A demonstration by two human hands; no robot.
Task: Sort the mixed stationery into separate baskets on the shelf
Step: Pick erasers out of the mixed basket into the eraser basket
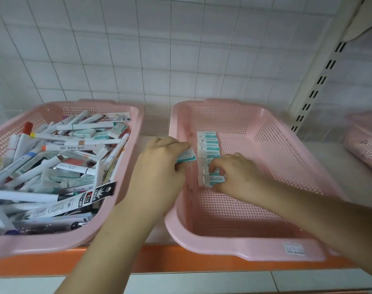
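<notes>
The left forearm [108,240] reaches past the sorting basket [234,249]. Left of that basket stands the mixed basket [42,245], heaped with markers [53,160]. Over the sorting basket's left wall the left hand [159,164] grips a wrapped eraser [187,156], fingers curled round it. Inside, along that wall, lies a row of erasers [208,145]; the right hand [238,177] pinches the near eraser [216,179]. They look light, stiff and film-slick, best pinched across the long edges.

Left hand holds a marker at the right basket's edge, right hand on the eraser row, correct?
No: the head view shows the left hand holding a teal-and-white eraser, not a marker, at the right basket's edge; the right hand is on the eraser row.
</notes>
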